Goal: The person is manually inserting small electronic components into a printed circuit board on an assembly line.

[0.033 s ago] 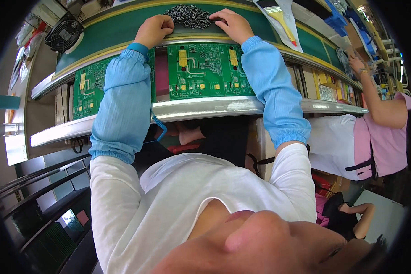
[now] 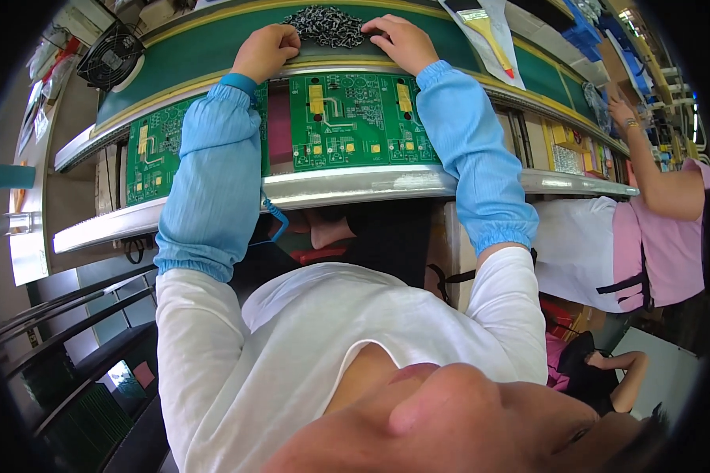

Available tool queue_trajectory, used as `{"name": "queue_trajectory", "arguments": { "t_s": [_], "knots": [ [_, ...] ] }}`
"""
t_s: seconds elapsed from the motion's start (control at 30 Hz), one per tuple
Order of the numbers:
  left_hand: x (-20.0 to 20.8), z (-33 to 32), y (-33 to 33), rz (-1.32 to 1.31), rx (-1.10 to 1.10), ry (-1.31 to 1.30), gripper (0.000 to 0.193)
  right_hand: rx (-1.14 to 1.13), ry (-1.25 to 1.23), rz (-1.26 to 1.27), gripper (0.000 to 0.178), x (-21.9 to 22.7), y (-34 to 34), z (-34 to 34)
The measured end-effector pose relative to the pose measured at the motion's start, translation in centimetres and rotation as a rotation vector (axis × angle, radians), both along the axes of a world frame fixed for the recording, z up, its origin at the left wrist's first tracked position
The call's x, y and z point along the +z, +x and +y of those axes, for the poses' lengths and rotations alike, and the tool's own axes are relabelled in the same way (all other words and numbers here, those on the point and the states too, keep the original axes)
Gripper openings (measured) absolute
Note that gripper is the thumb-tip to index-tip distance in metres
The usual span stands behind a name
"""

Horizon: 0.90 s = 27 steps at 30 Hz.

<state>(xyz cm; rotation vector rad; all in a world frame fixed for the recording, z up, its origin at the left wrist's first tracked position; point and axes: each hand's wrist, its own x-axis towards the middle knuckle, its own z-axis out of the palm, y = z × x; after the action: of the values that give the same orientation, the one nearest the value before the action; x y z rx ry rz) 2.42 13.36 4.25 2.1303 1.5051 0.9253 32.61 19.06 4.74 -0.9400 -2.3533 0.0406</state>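
Head view: screw pile (image 2: pixel 326 25) lies between curled left hand (image 2: pixel 265 52) and flat right hand (image 2: pixel 401 42).

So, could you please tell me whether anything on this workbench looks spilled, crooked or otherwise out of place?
Nothing stands out. The pile of small dark parts lies loose but gathered on the green mat, between the left hand and the right hand. The green circuit boards sit flat between the metal rails.
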Motion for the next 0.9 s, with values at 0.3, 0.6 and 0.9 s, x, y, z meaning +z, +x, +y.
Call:
{"name": "queue_trajectory", "arguments": {
  "t_s": [0.3,0.6,0.9],
  "knots": [
    [0.4,-0.6,0.0,0.177,0.097,0.012,0.012,-0.079,-0.188,-0.111,0.015,0.7,2.3,0.0],
    [-0.8,0.6,-3.2,0.047,0.028,0.017,0.011,-0.067,-0.139,-0.215,0.014,1.4,1.7,-1.1],
    [0.0,-0.3,-2.0,0.196,-0.024,0.105,0.011,-0.054,-0.19,-0.182,0.017,2.5,4.0,-0.4]
  ]
}}
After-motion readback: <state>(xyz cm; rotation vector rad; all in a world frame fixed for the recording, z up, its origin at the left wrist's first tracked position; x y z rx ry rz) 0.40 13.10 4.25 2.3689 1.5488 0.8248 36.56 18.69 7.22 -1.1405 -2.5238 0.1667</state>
